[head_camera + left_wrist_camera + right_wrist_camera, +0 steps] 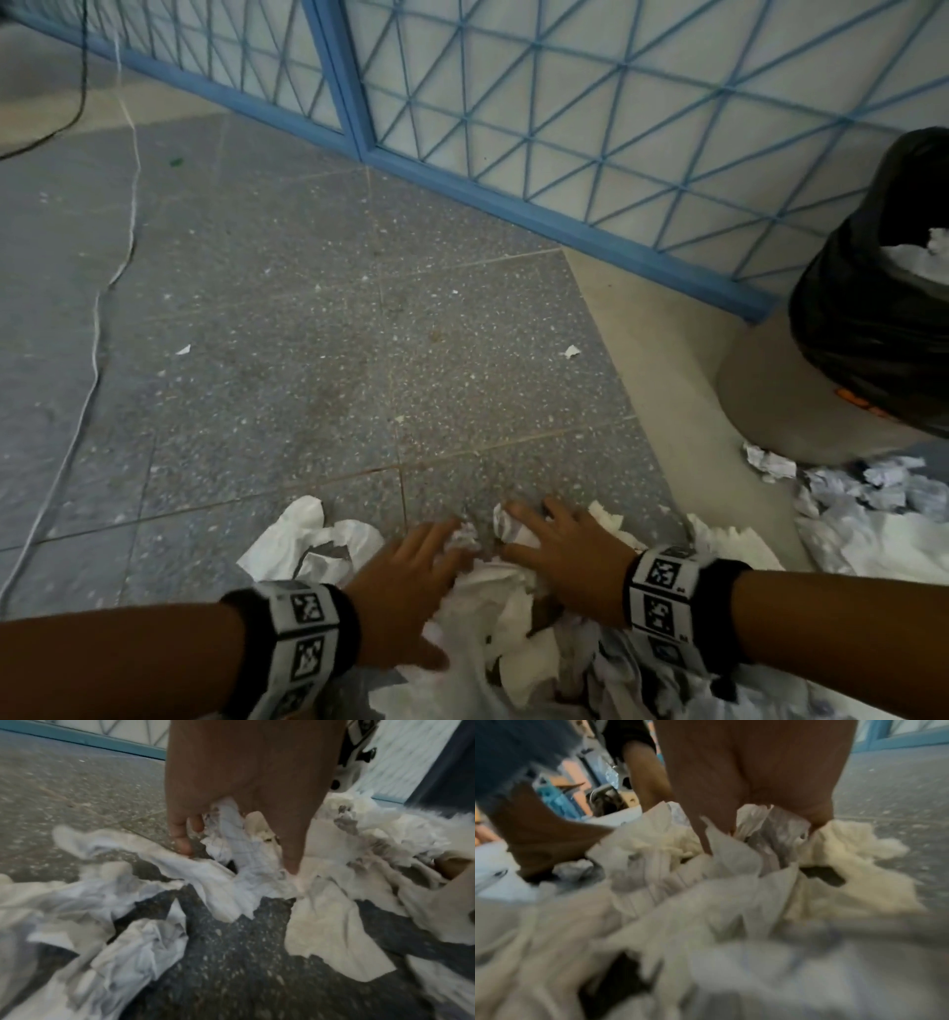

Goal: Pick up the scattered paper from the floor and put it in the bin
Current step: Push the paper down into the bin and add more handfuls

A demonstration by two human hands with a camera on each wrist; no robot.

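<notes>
A heap of crumpled and torn white paper lies on the speckled grey floor right below me. Both hands are on its far side. My left hand reaches in from the left; in the left wrist view the left hand has thumb and fingers curled round a lined, crumpled piece. My right hand covers a paper ball; in the right wrist view the right hand digs into the paper, which hides its fingertips. The grey bin with a black liner stands at the right, with paper inside.
More crumpled paper lies at the bin's foot. Two small scraps sit farther out on the floor. A blue lattice partition runs behind. A white cord and a black cable trail along the left.
</notes>
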